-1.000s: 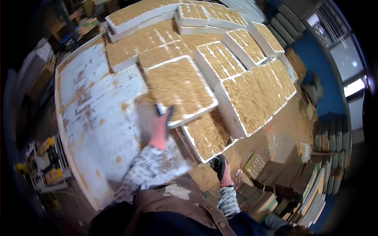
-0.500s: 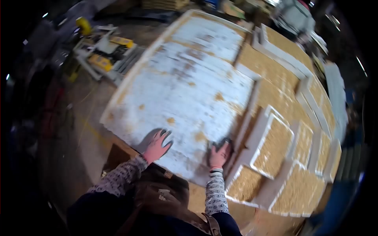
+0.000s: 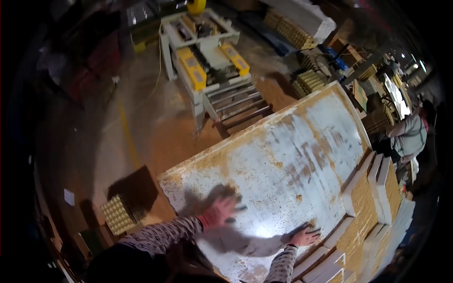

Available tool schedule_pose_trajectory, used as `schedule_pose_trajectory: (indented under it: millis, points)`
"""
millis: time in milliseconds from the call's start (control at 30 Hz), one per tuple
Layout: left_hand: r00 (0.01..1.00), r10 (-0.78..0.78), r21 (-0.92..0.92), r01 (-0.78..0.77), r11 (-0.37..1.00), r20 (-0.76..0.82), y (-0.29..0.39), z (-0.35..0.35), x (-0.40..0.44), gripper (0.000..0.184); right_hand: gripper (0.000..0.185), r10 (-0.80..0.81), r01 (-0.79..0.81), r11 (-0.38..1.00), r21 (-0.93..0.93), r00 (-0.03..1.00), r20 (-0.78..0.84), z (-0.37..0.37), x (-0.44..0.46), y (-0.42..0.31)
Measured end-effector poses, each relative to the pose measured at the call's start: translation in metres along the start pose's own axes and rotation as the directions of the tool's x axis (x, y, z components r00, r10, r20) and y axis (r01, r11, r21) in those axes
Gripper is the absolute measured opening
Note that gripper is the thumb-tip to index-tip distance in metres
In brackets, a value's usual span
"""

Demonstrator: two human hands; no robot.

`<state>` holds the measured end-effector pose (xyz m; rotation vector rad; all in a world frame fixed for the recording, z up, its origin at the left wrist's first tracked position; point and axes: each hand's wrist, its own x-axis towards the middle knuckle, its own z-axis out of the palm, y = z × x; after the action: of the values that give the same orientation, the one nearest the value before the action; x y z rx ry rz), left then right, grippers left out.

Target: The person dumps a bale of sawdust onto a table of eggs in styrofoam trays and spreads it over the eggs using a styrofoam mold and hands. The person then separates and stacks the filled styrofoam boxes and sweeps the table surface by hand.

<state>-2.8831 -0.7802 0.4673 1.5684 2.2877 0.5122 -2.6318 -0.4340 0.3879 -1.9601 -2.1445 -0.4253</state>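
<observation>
My left hand [image 3: 220, 212], in a pink glove with dark fingertips, is over the near left part of a large whitish table [image 3: 264, 188], fingers spread and holding nothing. My right hand [image 3: 306, 236], gloved the same way, lies palm down on the tabletop with its fingers apart, near the white foam boxes. Brown, crumbly material is scattered on the table in patches. Just right of my right hand, a white box [image 3: 364, 207] filled with tan granular material stands among several others.
A metal roller machine [image 3: 212, 61] with yellow parts stands beyond the table's far left edge. Stacked egg trays [image 3: 118, 215] are at the lower left, more trays [image 3: 310, 81] behind the table. A person [image 3: 409, 134] stands at the right.
The view has swung left toward the machine. My hands came off the filled box between the first two frames; both are now over the tabletop, and the left one is blurred less than the scene earlier.
</observation>
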Motion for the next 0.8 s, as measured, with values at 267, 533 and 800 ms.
schedule_pose_trajectory:
  millis: [267,533,800]
  points:
    - [0.946,-0.297,-0.095,0.286,0.954,-0.132,-0.087,0.000,0.008,0.057,0.055,-0.645,0.583,0.606,0.542,0.758,-0.094,-0.019,0.033,-0.328]
    - [0.898,-0.437,-0.015,0.437,0.899,-0.056,-0.089,-0.021,-0.058,0.057,0.065,-0.809,0.606,0.425,0.672,0.588,-0.019,-0.120,-0.225,-0.376]
    - [0.366,-0.930,-0.898,0.419,0.134,0.032,-0.101,-0.014,-0.362,0.067,0.082,-0.998,0.459,0.062,0.886,0.044,0.048,-0.210,-0.392,-0.288]
